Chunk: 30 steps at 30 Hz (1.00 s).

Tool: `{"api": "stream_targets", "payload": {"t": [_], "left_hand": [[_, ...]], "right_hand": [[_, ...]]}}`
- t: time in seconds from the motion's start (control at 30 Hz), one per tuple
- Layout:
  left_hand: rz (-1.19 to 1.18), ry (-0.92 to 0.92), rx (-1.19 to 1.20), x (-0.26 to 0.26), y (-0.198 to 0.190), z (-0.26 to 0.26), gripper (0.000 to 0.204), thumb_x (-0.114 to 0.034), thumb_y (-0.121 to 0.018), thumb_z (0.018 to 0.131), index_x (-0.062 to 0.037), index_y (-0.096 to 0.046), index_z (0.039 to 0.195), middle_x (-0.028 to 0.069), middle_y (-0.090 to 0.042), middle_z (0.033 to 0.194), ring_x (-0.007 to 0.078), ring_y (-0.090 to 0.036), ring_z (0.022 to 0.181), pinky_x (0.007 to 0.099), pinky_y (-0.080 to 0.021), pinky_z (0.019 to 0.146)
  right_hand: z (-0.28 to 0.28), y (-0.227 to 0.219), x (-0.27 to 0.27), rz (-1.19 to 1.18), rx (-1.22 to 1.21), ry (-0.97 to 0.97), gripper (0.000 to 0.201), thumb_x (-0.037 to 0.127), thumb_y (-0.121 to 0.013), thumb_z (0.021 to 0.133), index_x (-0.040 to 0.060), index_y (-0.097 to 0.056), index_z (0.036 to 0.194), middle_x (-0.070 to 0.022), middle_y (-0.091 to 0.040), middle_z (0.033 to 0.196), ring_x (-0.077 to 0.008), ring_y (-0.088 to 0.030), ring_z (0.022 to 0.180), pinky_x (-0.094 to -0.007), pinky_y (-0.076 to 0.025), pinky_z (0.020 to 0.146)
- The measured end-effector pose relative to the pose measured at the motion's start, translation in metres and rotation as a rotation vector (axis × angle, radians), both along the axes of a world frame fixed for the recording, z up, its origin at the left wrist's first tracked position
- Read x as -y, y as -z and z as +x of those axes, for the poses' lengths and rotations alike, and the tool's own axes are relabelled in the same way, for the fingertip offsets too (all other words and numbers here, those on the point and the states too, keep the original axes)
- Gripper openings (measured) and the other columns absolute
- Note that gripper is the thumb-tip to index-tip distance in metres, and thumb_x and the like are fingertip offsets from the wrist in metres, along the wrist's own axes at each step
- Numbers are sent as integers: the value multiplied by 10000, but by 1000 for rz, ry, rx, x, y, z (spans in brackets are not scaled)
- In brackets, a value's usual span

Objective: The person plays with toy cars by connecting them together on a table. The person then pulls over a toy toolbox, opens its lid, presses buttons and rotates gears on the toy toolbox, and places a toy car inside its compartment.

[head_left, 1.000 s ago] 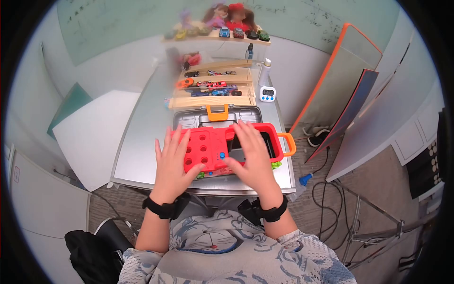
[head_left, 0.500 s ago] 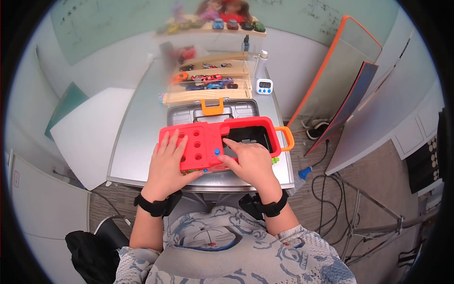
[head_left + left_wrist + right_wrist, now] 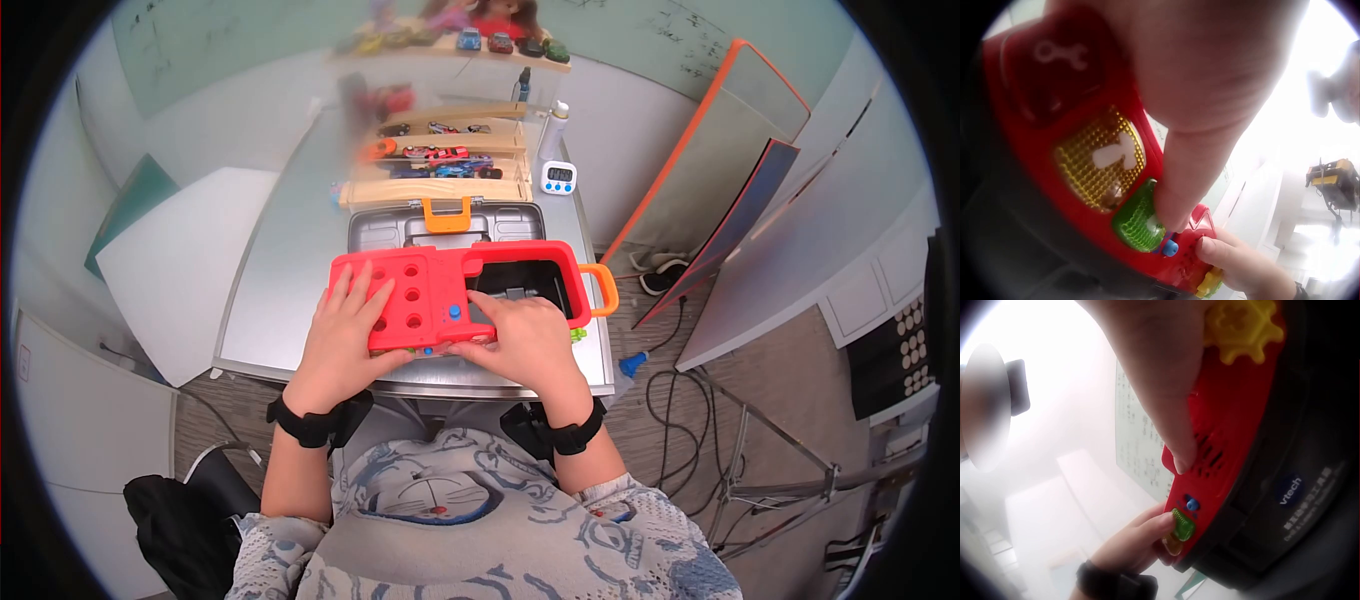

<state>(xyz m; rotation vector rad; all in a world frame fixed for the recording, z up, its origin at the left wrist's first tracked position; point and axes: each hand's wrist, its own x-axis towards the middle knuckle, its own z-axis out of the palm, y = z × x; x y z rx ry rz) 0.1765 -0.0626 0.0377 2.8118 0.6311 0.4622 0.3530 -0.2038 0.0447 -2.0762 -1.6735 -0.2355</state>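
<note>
A red toy toolbox (image 3: 425,268) sits on the table, with a panel of round holes on its left and a dark compartment at right. My left hand (image 3: 340,340) lies with fingers spread over the holed panel. Its thumb rests by the green button (image 3: 1137,228) on the front face. My right hand (image 3: 530,340) grips the front rim at the compartment, fingers over the opening, thumb on the front by the speaker slots (image 3: 1211,453). A yellow gear (image 3: 1241,328), a yellow button (image 3: 1100,156) and a blue switch (image 3: 1192,504) show on the front.
Behind the toolbox lies a grey case part (image 3: 385,228) with an orange latch (image 3: 447,215). Wooden racks (image 3: 440,188) of toy cars stand farther back, beside a white timer (image 3: 559,178) and a spray bottle (image 3: 553,135). An orange handle (image 3: 601,290) juts out at right.
Both hands have come down onto the toolbox. The left hand settled on the holed panel; the right hand drew back to the front rim, its thumb moving down over the front face.
</note>
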Motion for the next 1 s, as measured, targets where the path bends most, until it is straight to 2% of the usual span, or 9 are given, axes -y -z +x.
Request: {"api": "stream_targets", "payload": {"t": [0.53,0.63,0.7,1.0], "left_hand": [[28,-17,22,2,4,0,789,-383,-738,629,-67,-423,1280,183,-318,1371,376,-274,1273,489,-239,1020],[23,-23,13,3,3,0,788,-377,-740,628,-66,-425,1280,183,-319,1372,374,-276,1272,490,-237,1020],[2,-39,-1,4,2,1,824,-314,-766,587,-66,-415,1290,184,-306,1385,368,-248,1292,457,-238,1033],[-6,-39,5,5,0,1,821,-312,-765,592,-64,-412,1291,190,-306,1382,372,-253,1287,455,-238,1034]], "right_hand": [[-1,-1,-1,-11,6,19,608,546,-682,612,54,-639,967,-103,-643,661,-223,-630,612,-318,-476,645],[-1,0,-1,-13,7,18,605,545,-683,613,59,-639,969,-99,-646,670,-223,-630,614,-319,-476,646],[-1,0,-1,-18,1,17,603,544,-683,614,60,-638,972,-97,-647,675,-222,-630,615,-319,-476,648],[-1,-2,0,-42,10,24,606,536,-684,616,58,-633,984,-95,-654,699,-223,-635,635,-318,-477,660]]}}
